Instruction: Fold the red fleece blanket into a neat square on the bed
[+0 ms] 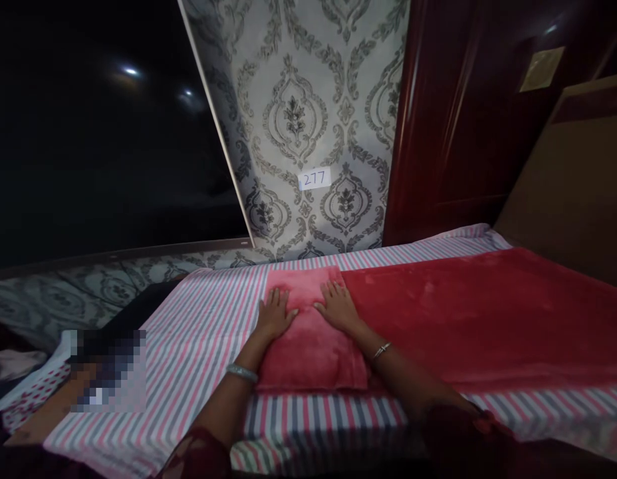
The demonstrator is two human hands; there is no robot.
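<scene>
A red plush blanket (478,319) lies spread over the striped sheet, reaching to the right. Its left end is a lighter pinkish-red folded part (311,352), which looks turned over on itself. My left hand (276,316) lies flat on the left side of this folded part, fingers apart. Flat on its upper right side rests my right hand (338,306), with fingers stretched out near the fold's edge. Both palms press on the cloth without gripping it. What is under the fold is hidden.
The pink, grey and white striped sheet (203,332) covers the surface. A dark television screen (99,133) stands at the left. Behind are patterned wallpaper with a paper label (314,178) reading 277 and a dark red wooden panel (448,120). A large brown board (572,179) leans at right.
</scene>
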